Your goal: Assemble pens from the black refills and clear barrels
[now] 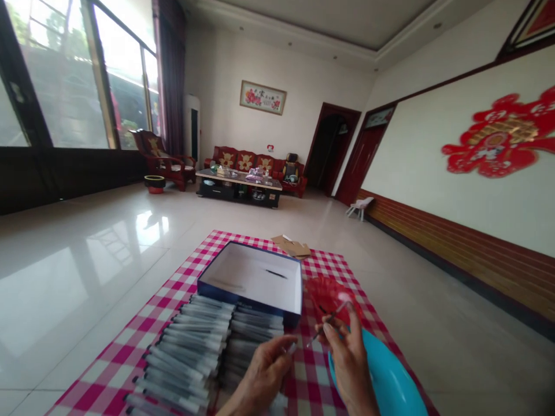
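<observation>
My left hand (264, 372) is closed at the front of the table, thumb and fingers pinched on a small pale piece whose kind I cannot make out. To its right, my right hand (347, 352) holds a thin dark pen refill (326, 325) between thumb and fingers, slanting over the cloth. Beside and under my left hand lie rows of grey translucent pen barrels (186, 341) with dark ends. Behind them stands a shallow blue box (249, 277) with a white inside, holding one dark thin piece (276, 274).
A red plastic bag or dish (325, 289) lies behind my right hand. A turquoise basin (390, 375) sits at the right edge. Brown cardboard pieces (291, 247) rest at the far edge of the checked tablecloth (173, 289). Farther back are a low table (238, 186) and a sofa.
</observation>
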Motion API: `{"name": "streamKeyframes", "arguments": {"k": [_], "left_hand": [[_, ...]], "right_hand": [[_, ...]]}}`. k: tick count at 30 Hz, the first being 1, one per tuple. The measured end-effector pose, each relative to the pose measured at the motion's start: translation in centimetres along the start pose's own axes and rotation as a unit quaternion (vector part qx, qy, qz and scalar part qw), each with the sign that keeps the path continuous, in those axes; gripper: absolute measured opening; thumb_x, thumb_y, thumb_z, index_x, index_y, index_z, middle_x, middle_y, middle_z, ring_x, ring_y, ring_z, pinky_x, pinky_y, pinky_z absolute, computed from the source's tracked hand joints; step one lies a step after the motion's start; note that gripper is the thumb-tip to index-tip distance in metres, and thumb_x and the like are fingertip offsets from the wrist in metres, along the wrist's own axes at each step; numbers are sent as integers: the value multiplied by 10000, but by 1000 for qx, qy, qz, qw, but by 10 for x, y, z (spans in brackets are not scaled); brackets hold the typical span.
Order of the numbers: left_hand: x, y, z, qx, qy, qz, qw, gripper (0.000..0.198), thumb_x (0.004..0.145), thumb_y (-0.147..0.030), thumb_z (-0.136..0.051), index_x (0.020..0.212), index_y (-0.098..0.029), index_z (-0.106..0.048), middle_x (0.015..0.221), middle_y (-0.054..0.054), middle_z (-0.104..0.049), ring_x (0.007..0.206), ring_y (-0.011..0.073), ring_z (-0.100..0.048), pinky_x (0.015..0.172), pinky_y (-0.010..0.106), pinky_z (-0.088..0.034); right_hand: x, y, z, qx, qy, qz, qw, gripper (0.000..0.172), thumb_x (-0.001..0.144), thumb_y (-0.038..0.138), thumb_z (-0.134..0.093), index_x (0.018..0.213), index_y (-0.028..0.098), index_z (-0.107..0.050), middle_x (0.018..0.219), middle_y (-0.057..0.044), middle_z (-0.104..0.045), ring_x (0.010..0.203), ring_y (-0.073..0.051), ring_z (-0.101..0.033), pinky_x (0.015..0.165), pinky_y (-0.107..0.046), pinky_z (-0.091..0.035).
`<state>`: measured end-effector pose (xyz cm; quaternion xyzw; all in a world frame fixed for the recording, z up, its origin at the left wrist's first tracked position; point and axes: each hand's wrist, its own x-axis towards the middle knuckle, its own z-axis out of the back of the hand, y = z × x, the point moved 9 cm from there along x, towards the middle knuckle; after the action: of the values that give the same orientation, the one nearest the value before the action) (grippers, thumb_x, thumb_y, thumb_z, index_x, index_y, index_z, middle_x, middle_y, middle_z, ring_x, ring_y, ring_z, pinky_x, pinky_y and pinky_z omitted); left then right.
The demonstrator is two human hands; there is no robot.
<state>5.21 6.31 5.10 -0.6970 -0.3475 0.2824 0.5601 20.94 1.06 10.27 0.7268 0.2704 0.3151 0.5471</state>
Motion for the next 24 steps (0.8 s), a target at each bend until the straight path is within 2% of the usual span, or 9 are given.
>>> {"name": "streamKeyframes", "arguments": {"k": [3, 6, 12, 16, 18, 20, 22, 24], "left_hand": [[-14, 4, -16, 20, 37, -15, 999, 492, 766, -505, -585, 1019, -92, -673, 440, -74, -411, 352, 50, -303, 373, 184, -227], [-22, 7, -24, 30, 44, -13, 999, 473, 789, -446, -572, 1075, -79, -660, 475, -45, -483, 363, 55, -329, 380, 179, -257], [-28, 6, -25, 55, 36, -11, 998, 423, 798, -360, -552, 1103, -90, -663, 488, -27, -522, 367, 63, -346, 381, 172, -279], [-33, 0, -22, 90, 45, -35, 994, 362, 818, -324, -542, 1087, -128, -686, 512, -14, -544, 390, 67, -366, 393, 168, -278], [-35, 1, -18, 93, 37, -36, 994, 346, 812, -328, -559, 1069, -139, -695, 532, -10, -553, 393, 66, -365, 391, 169, -270], [-35, 6, -15, 82, 29, -23, 996, 358, 797, -356, -587, 1058, -136, -696, 534, -10, -556, 389, 65, -360, 386, 171, -264], [-34, 12, -12, 66, 21, -6, 998, 405, 783, -406, -606, 1056, -119, -690, 510, -14, -545, 382, 65, -353, 385, 172, -262], [-33, 16, -10, 53, 16, 5, 998, 457, 772, -459, -613, 1047, -102, -687, 484, -21, -527, 371, 61, -338, 382, 173, -254]], "right_hand": [[-21, -10, 11, 29, -15, -14, 999, 802, 776, 350, -671, 1426, 376, -201, 892, 28, -643, 767, -157, -644, 687, -292, -542], [-32, -12, 15, 31, -18, -14, 999, 805, 780, 359, -667, 1428, 378, -188, 879, 30, -644, 763, -154, -642, 689, -284, -541], [-44, -2, 16, 20, -15, -4, 1000, 814, 768, 376, -666, 1428, 344, -189, 846, 23, -649, 737, -169, -646, 675, -313, -550], [-56, -12, 8, -7, -12, 13, 1000, 807, 729, 403, -690, 1396, 280, -252, 819, 10, -657, 721, -184, -656, 688, -335, -556], [-63, -21, 4, -29, -21, 34, 999, 698, 713, 437, -692, 1312, 256, -381, 824, -6, -664, 761, -200, -664, 712, -337, -556], [-71, -30, -1, -56, -20, 43, 997, 517, 727, 471, -664, 1164, 237, -517, 884, -38, -675, 848, -219, -665, 756, -338, -552], [-78, -36, -7, -94, -6, 44, 995, 364, 779, 475, -605, 1042, 223, -596, 961, -68, -681, 929, -231, -652, 795, -334, -542], [-84, -32, -12, -142, 14, 63, 988, 288, 833, 445, -544, 984, 220, -643, 996, -81, -683, 960, -231, -642, 820, -331, -533]]}}
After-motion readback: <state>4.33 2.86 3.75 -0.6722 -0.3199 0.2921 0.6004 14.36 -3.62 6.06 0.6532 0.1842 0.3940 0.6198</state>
